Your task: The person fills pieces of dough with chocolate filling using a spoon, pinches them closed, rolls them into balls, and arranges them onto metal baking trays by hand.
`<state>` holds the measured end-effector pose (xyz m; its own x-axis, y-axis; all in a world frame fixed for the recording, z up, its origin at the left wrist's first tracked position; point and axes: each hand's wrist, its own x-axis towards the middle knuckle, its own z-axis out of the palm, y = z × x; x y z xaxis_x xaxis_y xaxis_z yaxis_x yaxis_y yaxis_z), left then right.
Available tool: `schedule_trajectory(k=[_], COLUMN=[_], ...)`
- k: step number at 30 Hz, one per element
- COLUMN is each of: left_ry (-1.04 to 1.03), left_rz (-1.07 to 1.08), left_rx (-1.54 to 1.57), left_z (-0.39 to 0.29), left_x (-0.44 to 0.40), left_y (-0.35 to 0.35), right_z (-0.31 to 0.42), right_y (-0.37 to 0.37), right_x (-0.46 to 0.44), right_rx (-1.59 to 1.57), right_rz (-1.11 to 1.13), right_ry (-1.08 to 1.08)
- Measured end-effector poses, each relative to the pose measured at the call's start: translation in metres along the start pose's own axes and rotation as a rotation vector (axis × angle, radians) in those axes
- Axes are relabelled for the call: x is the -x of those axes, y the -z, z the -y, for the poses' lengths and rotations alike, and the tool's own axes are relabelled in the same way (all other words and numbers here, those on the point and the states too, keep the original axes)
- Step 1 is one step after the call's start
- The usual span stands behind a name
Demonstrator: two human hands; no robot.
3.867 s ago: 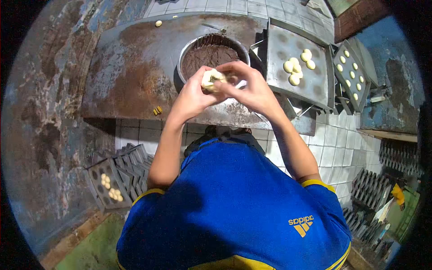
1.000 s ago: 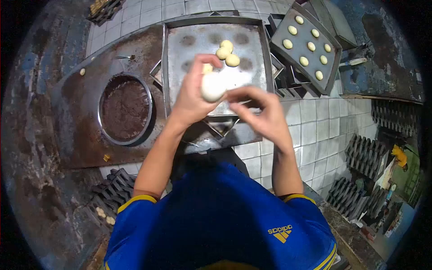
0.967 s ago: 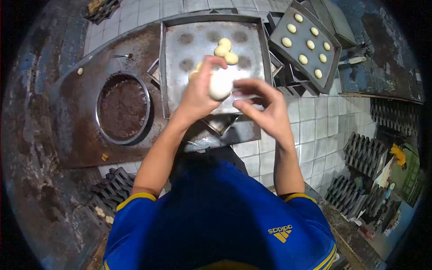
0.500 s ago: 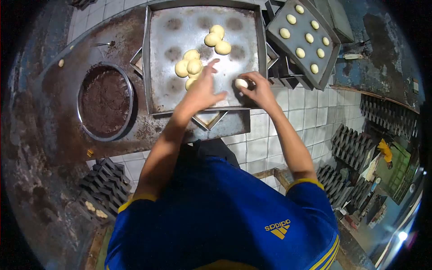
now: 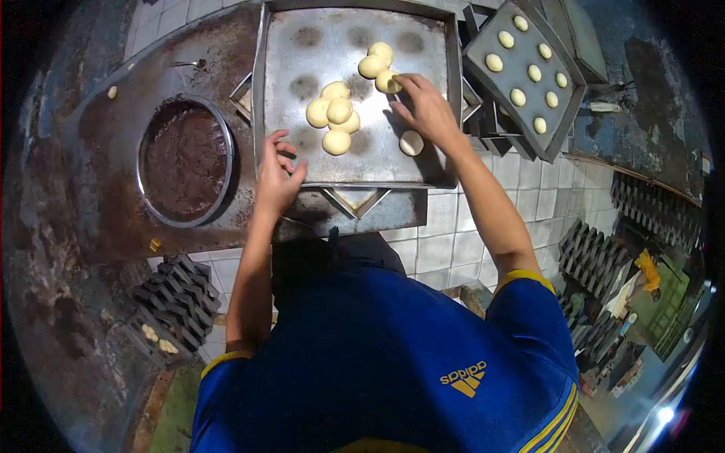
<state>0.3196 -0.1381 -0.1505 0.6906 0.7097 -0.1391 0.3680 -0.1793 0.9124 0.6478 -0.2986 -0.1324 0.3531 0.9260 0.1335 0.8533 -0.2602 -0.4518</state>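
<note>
Fingers of your right hand (image 5: 432, 113) half-spread, tips at dough ball (image 5: 387, 82), leftward; left hand (image 5: 277, 180) open, farther, at tray's (image 5: 377, 164) near-left corner.

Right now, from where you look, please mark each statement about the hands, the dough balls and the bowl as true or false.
1. The right hand has its fingers at one of three grouped dough balls. True.
2. The left hand holds a dough ball. False: it is empty, fingers apart, by the large tray's near left corner.
3. The bowl with dark filling stands right of the large tray. False: it stands to the left.
4. The single dough ball near the large tray's right side touches no other ball. True.
5. The balls on the smaller-looking tray lie in one touching heap. False: they are spaced apart.
</note>
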Motion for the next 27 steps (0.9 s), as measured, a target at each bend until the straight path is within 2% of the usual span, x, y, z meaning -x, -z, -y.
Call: schedule_trajectory(k=[1, 3, 7, 9, 11, 12, 13, 14, 15, 17, 18, 19, 21, 23, 24, 25, 27], left_ry=[0.01, -0.03, 0.013, 0.038, 0.028, 0.097, 0.169, 0.171, 0.265, 0.145, 0.085, 0.115, 0.12, 0.039, -0.04, -0.077, -0.011], left_rz=[0.022, 0.025, 0.039, 0.037, 0.044, 0.054, 0.061, 0.054, 0.013, -0.019, -0.103, -0.18, -0.27, -0.268, -0.264, -0.239, -0.223], left_rx=[0.032, 0.03, 0.115, 0.307, 0.36, 0.456, 0.552, 0.609, 0.685, 0.646, 0.664, 0.747, 0.669, 0.649, 0.62, 0.69, 0.8], left_z=[-0.002, -0.011, -0.051, -0.055, -0.053, -0.055, -0.056, -0.055, -0.073, -0.072, -0.064, -0.072, -0.083, -0.077, -0.073, -0.074, -0.078], left_x=[0.0, 0.0, 0.007, 0.004, -0.001, -0.006, -0.011, -0.014, -0.013, -0.018, -0.019, -0.016, -0.009, -0.003, 0.002, 0.006, 0.019], left_y=[-0.004, -0.008, 0.002, 0.003, 0.002, 0.0, -0.002, -0.007, -0.005, 0.002, 0.001, 0.01, 0.036, 0.061, 0.073, 0.086, 0.123], right_z=[-0.006, -0.02, -0.014, -0.014, -0.025, 0.001, 0.031, 0.068, 0.107, 0.168, 0.188, 0.212, 0.257, 0.292, 0.309, 0.332, 0.358], right_y=[-0.008, -0.028, -0.04, -0.03, -0.025, -0.011, -0.008, -0.004, 0.0, -0.004, -0.015, -0.022, -0.029, -0.032, -0.043, -0.049, -0.061], right_x=[-0.009, -0.028, -0.051, -0.056, -0.064, -0.058, -0.047, -0.036, -0.026, -0.013, -0.007, -0.002, -0.002, -0.011, -0.019, -0.029, -0.045], right_rx=[-0.006, 0.148, 0.351, 0.284, -0.59, -0.742, -0.976, -1.049, -1.12, -1.026, -0.976, -1.011, -1.218, -1.248, -1.087, -1.089, -1.132], right_rz=[-0.005, 0.136, 0.14, 0.173, 0.653, 0.685, 0.668, 0.562, 0.455, 0.291, 0.175, 0.102, -0.052, -0.162, -0.242, -0.322, -0.434], right_ry=[0.003, 0.014, 0.014, -0.028, -0.321, -0.277, -0.303, -0.305, -0.307, -0.35, -0.256, -0.275, -0.336, -0.278, -0.305, -0.365, -0.294])
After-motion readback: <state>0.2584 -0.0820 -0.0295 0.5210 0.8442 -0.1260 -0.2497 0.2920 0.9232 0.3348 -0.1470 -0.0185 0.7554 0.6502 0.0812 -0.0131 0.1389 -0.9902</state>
